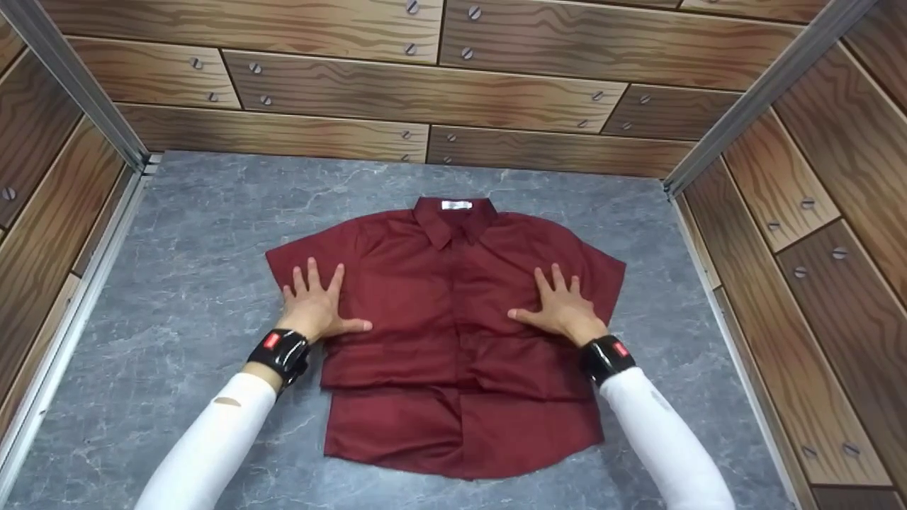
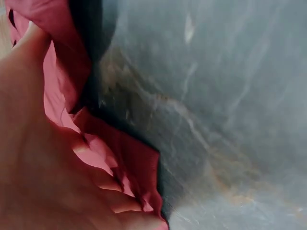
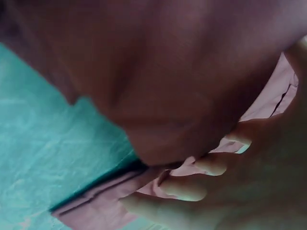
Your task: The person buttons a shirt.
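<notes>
A dark red short-sleeved shirt point(image 1: 407, 290) lies front up on the grey surface, its collar at the far side and its hem toward the person. Crosswise folds run over its lower half. My left hand point(image 1: 312, 304), fingers spread, rests on the shirt's left side just below the sleeve. On the other side my right hand point(image 1: 563, 308) lies with spread fingers below the right sleeve. In the left wrist view the left hand point(image 2: 53, 158) touches the cloth along its edge. Bunched cloth point(image 3: 168, 96) stands beside the right hand point(image 3: 240, 182) in the right wrist view.
The grey marbled tabletop point(image 1: 191, 283) extends around the shirt. A wood-patterned back wall point(image 1: 354, 78) and side walls, joined by metal corner rails point(image 1: 765, 92), enclose it. A black wrist band point(image 1: 280, 358) sits on each wrist over white sleeves.
</notes>
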Demonstrator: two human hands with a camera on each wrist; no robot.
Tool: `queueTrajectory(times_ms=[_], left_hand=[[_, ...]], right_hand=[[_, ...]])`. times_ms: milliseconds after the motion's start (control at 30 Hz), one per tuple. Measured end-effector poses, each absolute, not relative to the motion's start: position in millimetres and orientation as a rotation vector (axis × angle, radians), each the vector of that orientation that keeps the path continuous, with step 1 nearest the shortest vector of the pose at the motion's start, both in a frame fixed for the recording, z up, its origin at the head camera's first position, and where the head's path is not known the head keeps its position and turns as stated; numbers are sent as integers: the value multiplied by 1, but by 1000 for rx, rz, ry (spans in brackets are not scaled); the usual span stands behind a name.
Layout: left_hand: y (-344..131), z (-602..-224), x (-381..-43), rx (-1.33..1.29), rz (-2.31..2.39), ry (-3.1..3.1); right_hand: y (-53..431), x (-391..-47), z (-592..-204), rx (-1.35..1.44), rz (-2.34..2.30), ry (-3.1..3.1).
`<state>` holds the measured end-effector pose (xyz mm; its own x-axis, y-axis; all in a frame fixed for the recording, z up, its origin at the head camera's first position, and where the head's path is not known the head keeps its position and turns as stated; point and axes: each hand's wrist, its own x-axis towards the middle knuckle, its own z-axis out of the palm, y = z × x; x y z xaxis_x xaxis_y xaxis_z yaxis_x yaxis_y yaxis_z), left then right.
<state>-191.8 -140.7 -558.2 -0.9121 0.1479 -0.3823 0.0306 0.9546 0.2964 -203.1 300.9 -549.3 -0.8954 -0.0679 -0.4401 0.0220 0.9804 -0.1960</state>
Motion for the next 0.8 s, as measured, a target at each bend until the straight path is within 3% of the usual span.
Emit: queueTrajectory(times_ms=[167,367,633,800], left_hand=[[-138,-552,-181,147,325,2692],[-125,-537,-191,158,204,2806],[-74,-546,-228,727,598,2936],[-49,-555,-240,767,623,2846]], right_hand=[[300,-192,-540,-33,-236,2600],[287,-204,-516,-84,-178,2653],[238,-235,-531,-324,-396,3110],[212,-252,-540,-312,-624,3071]])
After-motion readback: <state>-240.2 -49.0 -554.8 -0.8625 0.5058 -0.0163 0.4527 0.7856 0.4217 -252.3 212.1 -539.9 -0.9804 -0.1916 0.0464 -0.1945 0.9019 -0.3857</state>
